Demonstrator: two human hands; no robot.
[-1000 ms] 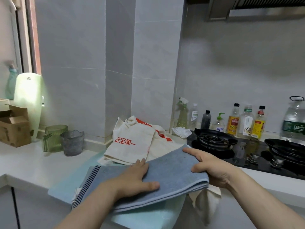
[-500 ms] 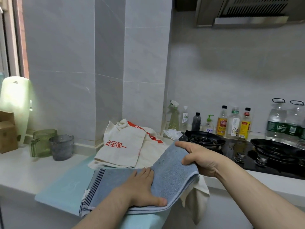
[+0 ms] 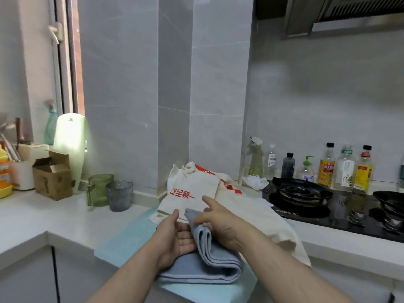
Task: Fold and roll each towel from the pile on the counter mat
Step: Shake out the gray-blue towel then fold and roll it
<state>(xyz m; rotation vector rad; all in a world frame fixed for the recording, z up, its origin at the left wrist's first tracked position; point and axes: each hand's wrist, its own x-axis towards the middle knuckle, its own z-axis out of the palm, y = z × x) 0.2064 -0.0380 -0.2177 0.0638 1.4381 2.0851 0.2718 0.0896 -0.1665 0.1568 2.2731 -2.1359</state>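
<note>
My left hand (image 3: 175,235) lies open, palm turned up and to the right, its straight fingers flat against the raised flap of the blue towel (image 3: 209,265). My right hand (image 3: 223,224) comes over the top of that flap and pinches it: the thumb lies on the near side, the other fingers are curled behind, and only the index finger sticks out straight toward the wall. So the flap stands up between my two hands, and one of its corners pokes out just above my right thumb.

The rest of the towel lies folded in several thick layers, its rounded fold facing right. It rests on the pale blue mat (image 3: 122,243) at the front edge of the white bench (image 3: 32,217).

Just behind my hands sits the pile of cream cloths (image 3: 190,189). The top one bears red printed characters, and one cloth drapes over the bench edge to the right.

To the left, near the wall, a green glass mug (image 3: 99,189) and a grey glass cup (image 3: 119,195) stand side by side, with an open cardboard box (image 3: 52,180) further left. To the right is a black gas hob (image 3: 299,193), with a crumpled white tissue (image 3: 255,182) beside it and a green spray bottle (image 3: 255,160) at the end of a row of bottles along the wall.
</note>
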